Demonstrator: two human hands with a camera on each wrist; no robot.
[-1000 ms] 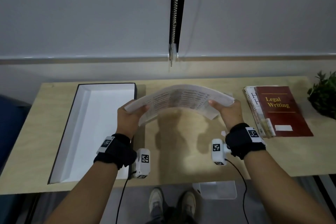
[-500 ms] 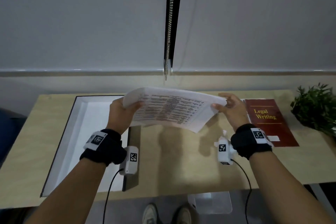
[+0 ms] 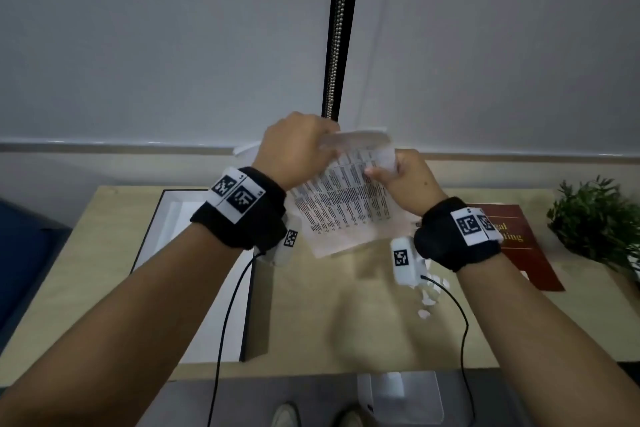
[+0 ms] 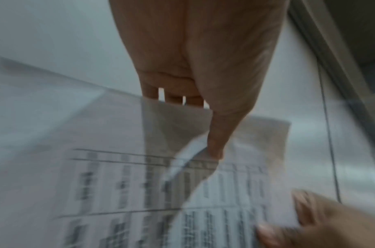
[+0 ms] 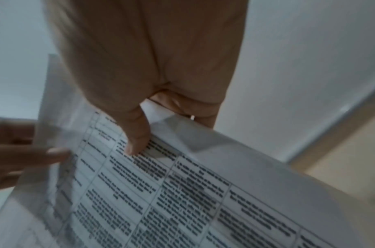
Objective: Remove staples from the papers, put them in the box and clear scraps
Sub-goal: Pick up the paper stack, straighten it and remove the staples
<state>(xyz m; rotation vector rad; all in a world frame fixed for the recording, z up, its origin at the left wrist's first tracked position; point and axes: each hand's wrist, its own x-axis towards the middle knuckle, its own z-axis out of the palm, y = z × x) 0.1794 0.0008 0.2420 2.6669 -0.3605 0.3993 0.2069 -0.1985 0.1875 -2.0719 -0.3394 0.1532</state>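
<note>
Gripping the papers (image 3: 341, 204) by their top edge, left hand (image 3: 294, 149) and right hand (image 3: 408, 184) pinch them above the surface (image 3: 311, 322); box (image 3: 173, 218) at 9 o'clock, scraps (image 3: 427, 298) at 4 o'clock.

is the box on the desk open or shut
Open. The box lies lidless on the desk, its white inside showing in the head view; the left hand's forearm hides part of it.

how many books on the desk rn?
1 for sure: the red book at the desk's right end, partly behind the right hand and its wristband. Any book beneath it is hidden from here.
</note>
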